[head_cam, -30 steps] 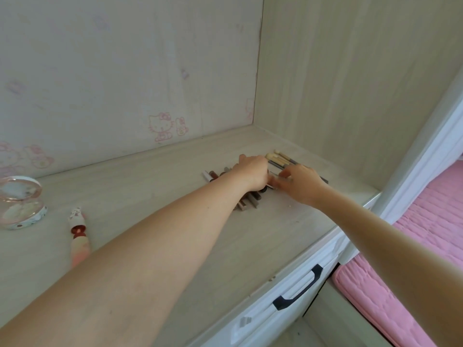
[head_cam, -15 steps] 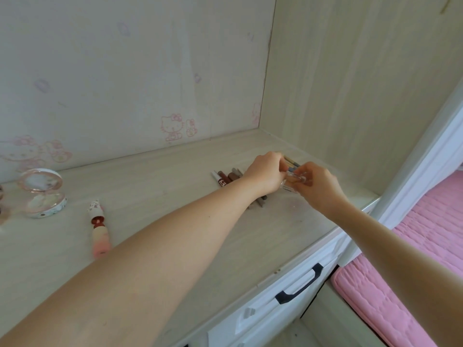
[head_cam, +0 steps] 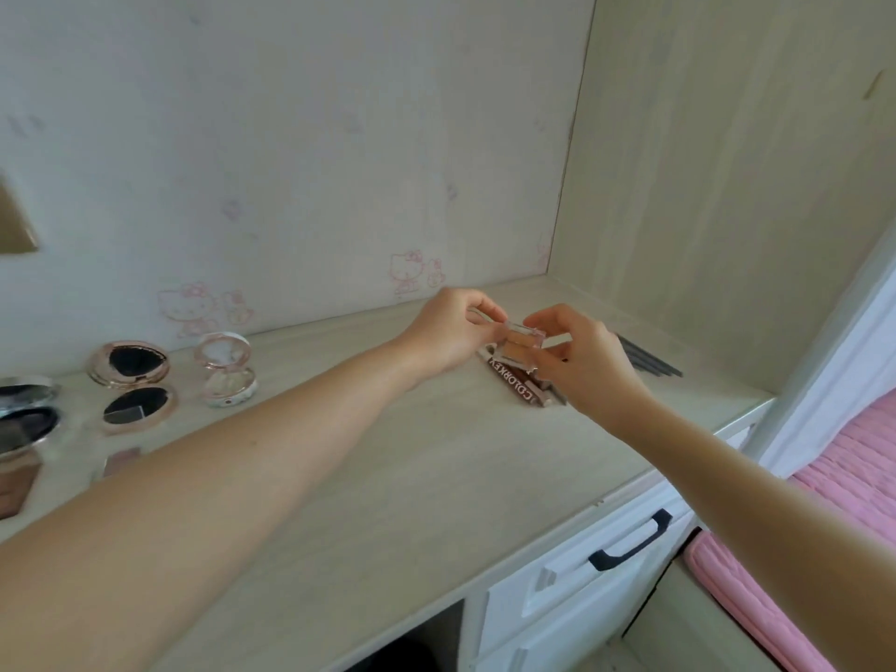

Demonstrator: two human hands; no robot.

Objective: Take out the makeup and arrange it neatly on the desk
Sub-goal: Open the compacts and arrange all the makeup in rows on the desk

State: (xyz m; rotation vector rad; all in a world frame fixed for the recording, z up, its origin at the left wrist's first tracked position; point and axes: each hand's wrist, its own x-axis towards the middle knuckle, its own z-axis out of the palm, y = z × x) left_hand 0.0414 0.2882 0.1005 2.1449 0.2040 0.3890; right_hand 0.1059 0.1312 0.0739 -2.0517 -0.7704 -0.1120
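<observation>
My left hand (head_cam: 448, 332) and my right hand (head_cam: 586, 363) together hold a small clear square palette (head_cam: 521, 348) with tan powder, lifted just above the desk (head_cam: 412, 468). Beneath it lies a row of brown lip tubes (head_cam: 516, 383), one printed COLORKEY. Dark slim pencils (head_cam: 647, 359) lie to the right of my right hand. At the left stand an open rose-gold compact (head_cam: 133, 380), an open white compact (head_cam: 225, 368) and a silver compact (head_cam: 24, 409).
The desk sits in a corner between a Hello Kitty wall (head_cam: 291, 162) and a wood side panel (head_cam: 727, 186). A white drawer with a black handle (head_cam: 630, 540) is below the front edge. A pink mattress (head_cam: 824, 502) lies at the right.
Both hands have lifted from the row of tubes and now hold the clear palette between them. The view has swung left, bringing the open compacts into sight.
</observation>
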